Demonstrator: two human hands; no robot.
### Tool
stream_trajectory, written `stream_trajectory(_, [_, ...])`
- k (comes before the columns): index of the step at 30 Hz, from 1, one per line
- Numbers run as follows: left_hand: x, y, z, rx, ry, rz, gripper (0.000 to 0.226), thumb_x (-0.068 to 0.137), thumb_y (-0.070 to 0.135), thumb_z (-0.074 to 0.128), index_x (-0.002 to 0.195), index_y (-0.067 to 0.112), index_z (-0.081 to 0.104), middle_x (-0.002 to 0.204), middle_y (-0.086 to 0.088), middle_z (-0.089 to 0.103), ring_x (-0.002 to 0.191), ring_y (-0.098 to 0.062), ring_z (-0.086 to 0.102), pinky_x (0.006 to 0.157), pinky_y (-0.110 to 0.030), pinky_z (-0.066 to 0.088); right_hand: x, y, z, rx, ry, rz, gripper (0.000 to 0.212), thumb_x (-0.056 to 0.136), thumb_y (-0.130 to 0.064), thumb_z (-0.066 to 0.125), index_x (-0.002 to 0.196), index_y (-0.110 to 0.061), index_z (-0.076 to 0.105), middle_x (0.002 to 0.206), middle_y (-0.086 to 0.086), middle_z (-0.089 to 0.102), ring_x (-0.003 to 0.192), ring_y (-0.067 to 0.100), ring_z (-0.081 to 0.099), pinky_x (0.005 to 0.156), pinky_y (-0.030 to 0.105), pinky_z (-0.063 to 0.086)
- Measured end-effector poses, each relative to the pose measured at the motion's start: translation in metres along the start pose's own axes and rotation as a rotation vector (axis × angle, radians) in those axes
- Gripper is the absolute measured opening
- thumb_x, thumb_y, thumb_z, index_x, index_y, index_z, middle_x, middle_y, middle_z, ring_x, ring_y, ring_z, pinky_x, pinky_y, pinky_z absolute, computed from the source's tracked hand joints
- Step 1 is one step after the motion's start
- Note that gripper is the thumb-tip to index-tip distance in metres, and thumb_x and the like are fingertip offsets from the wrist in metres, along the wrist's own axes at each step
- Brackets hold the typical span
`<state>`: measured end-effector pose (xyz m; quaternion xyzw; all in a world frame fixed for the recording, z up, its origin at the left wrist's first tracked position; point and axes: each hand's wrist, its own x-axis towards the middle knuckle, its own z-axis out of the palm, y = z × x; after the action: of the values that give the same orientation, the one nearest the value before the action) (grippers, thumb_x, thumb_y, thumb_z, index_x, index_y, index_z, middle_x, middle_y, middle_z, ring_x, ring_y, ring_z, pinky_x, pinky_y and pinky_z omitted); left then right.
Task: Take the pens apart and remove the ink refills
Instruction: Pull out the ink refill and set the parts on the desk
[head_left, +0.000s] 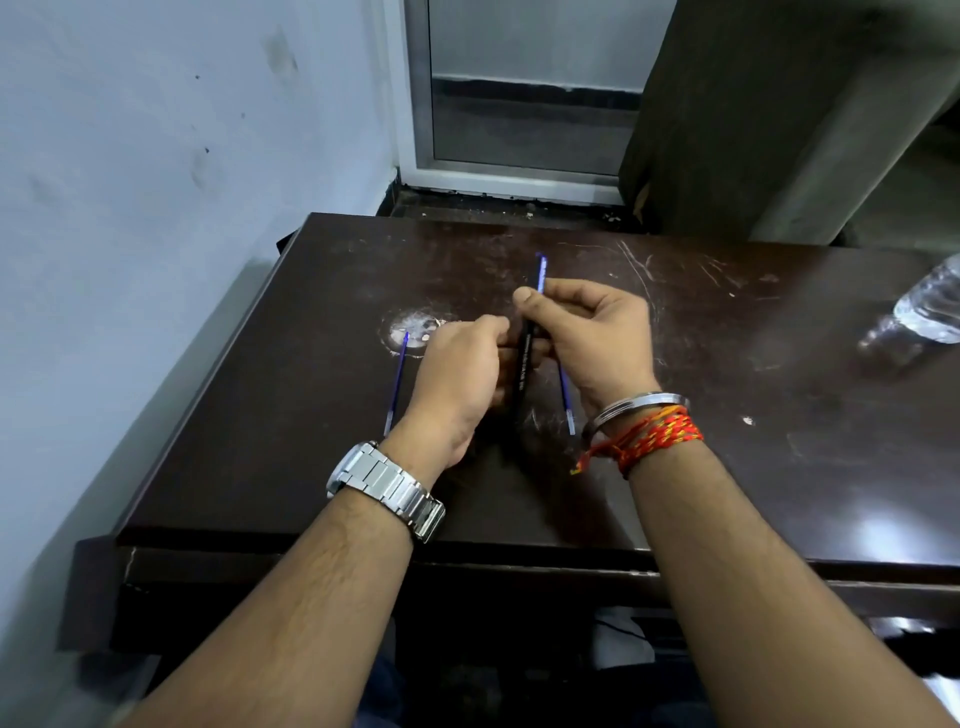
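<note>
Curling my left hand (457, 379) and right hand (597, 338) tight round the light black pen (523, 364), I'd pinch its bendy refill (542, 273) near the pen.

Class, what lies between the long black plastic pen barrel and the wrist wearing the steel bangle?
In the head view, a thin blue ink refill lies on the dark brown table, beside the black pen barrel.

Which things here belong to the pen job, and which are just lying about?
Job: black pen held by left hand and right hand; its blue refill; loose refill; second loose refill.
Lying about: water bottle.
</note>
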<state>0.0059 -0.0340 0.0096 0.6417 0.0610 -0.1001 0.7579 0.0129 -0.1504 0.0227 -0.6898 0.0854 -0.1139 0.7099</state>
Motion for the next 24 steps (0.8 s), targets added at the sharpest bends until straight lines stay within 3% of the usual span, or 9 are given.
stream_trajectory(3, [0.005, -0.004, -0.012, 0.373, 0.213, 0.181, 0.032, 0.085, 0.033, 0.060, 0.059, 0.019, 0.072, 0.060, 0.003, 0.073, 0.060, -0.018, 0.071, 0.057, -0.029, 0.055, 0.012, -0.001, -0.017, -0.179, 0.149, -0.040, 0.012, 0.075, -0.026, 0.084, 0.080, -0.019, 0.076, 0.065, -0.004, 0.072, 0.059, 0.007, 0.067, 0.063, 0.029, 0.060])
stream_trajectory(6, [0.005, -0.004, -0.025, 0.650, 0.343, 0.284, 0.028, 0.081, 0.025, 0.071, 0.054, 0.027, 0.067, 0.048, 0.013, 0.065, 0.053, 0.009, 0.062, 0.043, -0.005, 0.039, 0.017, 0.006, -0.033, -0.418, 0.200, -0.019, 0.012, 0.073, -0.033, 0.084, 0.073, -0.024, 0.075, 0.065, -0.003, 0.073, 0.061, 0.014, 0.071, 0.068, 0.034, 0.062])
stream_trajectory(8, [0.004, -0.003, -0.028, 0.727, 0.387, 0.270, 0.027, 0.079, 0.019, 0.074, 0.054, 0.027, 0.067, 0.047, 0.012, 0.061, 0.053, 0.016, 0.058, 0.040, -0.001, 0.035, 0.020, 0.013, -0.039, -0.511, 0.209, -0.005, 0.014, 0.073, -0.032, 0.084, 0.066, -0.026, 0.073, 0.064, -0.002, 0.071, 0.061, 0.014, 0.070, 0.067, 0.035, 0.062])
stream_trajectory(11, [0.004, -0.003, -0.028, 0.798, 0.405, 0.198, 0.017, 0.077, 0.022, 0.078, 0.061, 0.018, 0.073, 0.055, 0.008, 0.064, 0.047, -0.002, 0.060, 0.037, -0.004, 0.035, 0.024, 0.022, -0.041, -0.624, 0.181, -0.007, 0.015, 0.075, -0.030, 0.083, 0.078, -0.016, 0.079, 0.068, -0.003, 0.070, 0.061, 0.003, 0.060, 0.063, 0.024, 0.055])
stream_trajectory(13, [0.003, -0.004, -0.027, 0.837, 0.394, 0.142, 0.019, 0.073, 0.029, 0.083, 0.064, 0.014, 0.073, 0.060, 0.003, 0.067, 0.053, -0.004, 0.062, 0.038, -0.008, 0.037, 0.025, 0.025, -0.041, -0.677, 0.175, -0.014, 0.021, 0.076, -0.029, 0.083, 0.086, -0.011, 0.080, 0.072, 0.001, 0.069, 0.061, -0.003, 0.052, 0.059, 0.017, 0.044])
stream_trajectory(17, [0.002, -0.005, -0.023, 0.880, 0.358, 0.095, 0.026, 0.068, 0.032, 0.086, 0.067, 0.009, 0.072, 0.068, -0.004, 0.070, 0.065, -0.018, 0.069, 0.058, -0.029, 0.058, 0.026, 0.029, -0.039, -0.756, 0.149, -0.009, 0.025, 0.077, -0.029, 0.082, 0.082, -0.004, 0.078, 0.076, 0.010, 0.072, 0.076, 0.015, 0.059, 0.070, 0.025, 0.044])
stream_trajectory(22, [0.003, -0.006, -0.023, 0.923, 0.345, 0.075, 0.032, 0.067, 0.036, 0.087, 0.077, 0.009, 0.072, 0.076, -0.007, 0.071, 0.071, -0.021, 0.070, 0.065, -0.034, 0.061, 0.027, 0.032, -0.039, -0.774, 0.144, -0.026, 0.029, 0.078, -0.032, 0.082, 0.087, -0.005, 0.078, 0.086, 0.012, 0.074, 0.092, 0.017, 0.051, 0.075, 0.026, 0.042])
stream_trajectory(24, [0.003, -0.006, -0.023, 0.924, 0.333, 0.067, 0.033, 0.068, 0.036, 0.086, 0.080, 0.008, 0.072, 0.077, -0.010, 0.071, 0.071, -0.025, 0.071, 0.066, -0.036, 0.062, 0.027, 0.033, -0.039, -0.780, 0.148, -0.039, 0.030, 0.077, -0.033, 0.082, 0.086, -0.004, 0.078, 0.086, 0.013, 0.074, 0.096, 0.022, 0.057, 0.075, 0.025, 0.042])
